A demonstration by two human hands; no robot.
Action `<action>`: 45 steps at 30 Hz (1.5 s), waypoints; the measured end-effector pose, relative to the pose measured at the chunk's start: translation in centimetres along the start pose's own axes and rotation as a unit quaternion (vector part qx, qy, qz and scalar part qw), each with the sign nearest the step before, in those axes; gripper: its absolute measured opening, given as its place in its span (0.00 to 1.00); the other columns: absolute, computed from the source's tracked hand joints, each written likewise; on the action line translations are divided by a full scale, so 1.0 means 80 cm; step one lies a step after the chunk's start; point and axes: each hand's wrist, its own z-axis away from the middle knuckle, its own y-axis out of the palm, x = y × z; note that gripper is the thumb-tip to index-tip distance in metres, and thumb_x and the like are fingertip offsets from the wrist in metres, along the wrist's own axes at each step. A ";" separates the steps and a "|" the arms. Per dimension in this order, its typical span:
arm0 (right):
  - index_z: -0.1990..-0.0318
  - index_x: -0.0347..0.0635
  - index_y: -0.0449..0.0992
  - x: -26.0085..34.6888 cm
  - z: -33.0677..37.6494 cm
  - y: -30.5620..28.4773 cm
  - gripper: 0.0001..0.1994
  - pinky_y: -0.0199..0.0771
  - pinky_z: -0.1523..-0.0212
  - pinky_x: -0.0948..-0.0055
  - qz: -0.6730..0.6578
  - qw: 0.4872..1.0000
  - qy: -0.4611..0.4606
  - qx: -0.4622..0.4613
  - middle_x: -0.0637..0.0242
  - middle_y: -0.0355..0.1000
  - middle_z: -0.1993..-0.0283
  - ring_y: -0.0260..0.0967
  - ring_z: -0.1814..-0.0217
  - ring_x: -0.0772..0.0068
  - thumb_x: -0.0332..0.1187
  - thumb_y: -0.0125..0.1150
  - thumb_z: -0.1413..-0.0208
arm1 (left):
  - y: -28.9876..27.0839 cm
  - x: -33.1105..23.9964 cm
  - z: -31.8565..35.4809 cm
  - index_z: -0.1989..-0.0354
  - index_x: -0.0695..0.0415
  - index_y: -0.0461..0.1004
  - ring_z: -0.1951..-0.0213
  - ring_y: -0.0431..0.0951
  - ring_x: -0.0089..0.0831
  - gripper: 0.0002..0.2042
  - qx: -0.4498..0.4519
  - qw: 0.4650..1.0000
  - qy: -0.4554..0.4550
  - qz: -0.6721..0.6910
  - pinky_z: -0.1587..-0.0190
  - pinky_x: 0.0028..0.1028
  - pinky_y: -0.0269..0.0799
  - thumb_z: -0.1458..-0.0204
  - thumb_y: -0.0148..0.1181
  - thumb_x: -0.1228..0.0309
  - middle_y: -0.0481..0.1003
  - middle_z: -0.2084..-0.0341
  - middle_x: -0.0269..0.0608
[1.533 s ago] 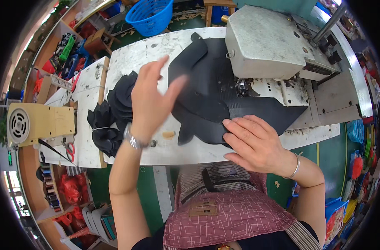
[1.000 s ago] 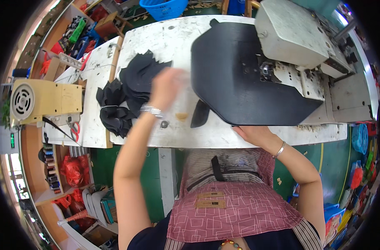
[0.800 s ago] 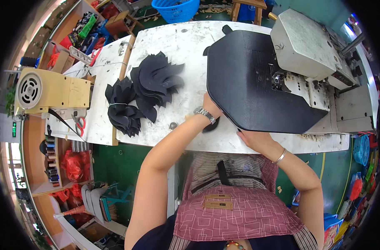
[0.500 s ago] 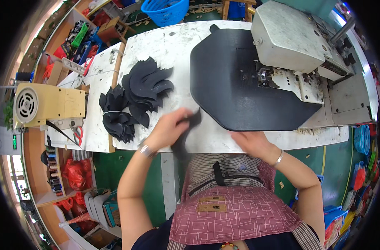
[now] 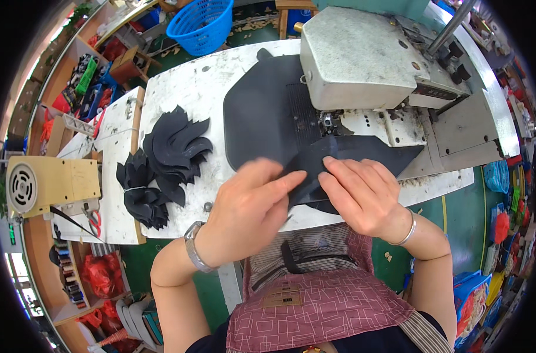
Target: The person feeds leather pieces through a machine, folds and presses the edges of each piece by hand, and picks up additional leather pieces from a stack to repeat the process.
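A curved black piece of leather-like sheet (image 5: pixel 312 160) lies over the dark machine plate (image 5: pixel 259 112), its far end close to the sewing machine's needle area (image 5: pixel 328 122). My left hand (image 5: pixel 247 203), slightly blurred, pinches the piece along its left side. From the other side my right hand (image 5: pixel 362 197) grips it, with the fingertips on its upper face. Part of the piece is hidden beneath both hands. To the left lie a fanned pile of similar black pieces (image 5: pixel 175 144) and a tied bundle (image 5: pixel 143 197) of them.
The sewing machine's grey head (image 5: pixel 362 59) rises at the right above the white table (image 5: pixel 179 73). A yellow-beige machine (image 5: pixel 56 185) and red-handled scissors (image 5: pixel 94 222) are at the left. A blue basket (image 5: pixel 200 26) stands beyond the far edge.
My left hand has brought the black piece rightward onto the plate. My right hand has come up from the table's near edge and taken hold too. The view has shifted.
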 end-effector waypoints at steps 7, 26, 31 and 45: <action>0.66 0.35 0.74 -0.012 -0.005 0.010 0.12 0.78 0.62 0.65 -0.110 0.990 0.075 0.053 0.55 0.73 0.60 0.75 0.61 0.60 0.27 0.61 0.63 | 0.020 0.028 -0.041 0.52 0.64 0.74 0.48 0.70 0.46 0.20 -0.039 0.976 0.168 -0.134 0.47 0.37 0.67 0.58 0.64 0.78 0.71 0.48 0.48; 0.63 0.30 0.73 -0.031 -0.011 0.011 0.14 0.78 0.56 0.64 -0.139 0.979 0.120 0.092 0.50 0.74 0.56 0.74 0.56 0.54 0.25 0.59 0.61 | 0.012 0.024 -0.070 0.51 0.63 0.74 0.51 0.71 0.44 0.22 -0.002 0.975 0.130 -0.180 0.49 0.37 0.67 0.59 0.65 0.75 0.73 0.48 0.45; 0.64 0.30 0.72 -0.028 -0.010 0.010 0.14 0.77 0.55 0.64 -0.131 0.979 0.121 0.097 0.49 0.74 0.56 0.74 0.56 0.54 0.25 0.59 0.62 | 0.007 0.029 -0.077 0.54 0.67 0.74 0.53 0.71 0.38 0.20 0.001 0.967 0.170 -0.188 0.52 0.33 0.67 0.59 0.65 0.74 0.74 0.52 0.47; 0.60 0.35 0.74 -0.010 0.002 -0.017 0.20 0.75 0.59 0.67 -0.190 0.970 0.116 0.098 0.54 0.72 0.57 0.72 0.58 0.59 0.37 0.67 0.62 | 0.003 0.040 -0.086 0.53 0.60 0.73 0.52 0.72 0.46 0.19 0.002 0.974 0.160 -0.160 0.51 0.37 0.67 0.56 0.63 0.75 0.77 0.58 0.47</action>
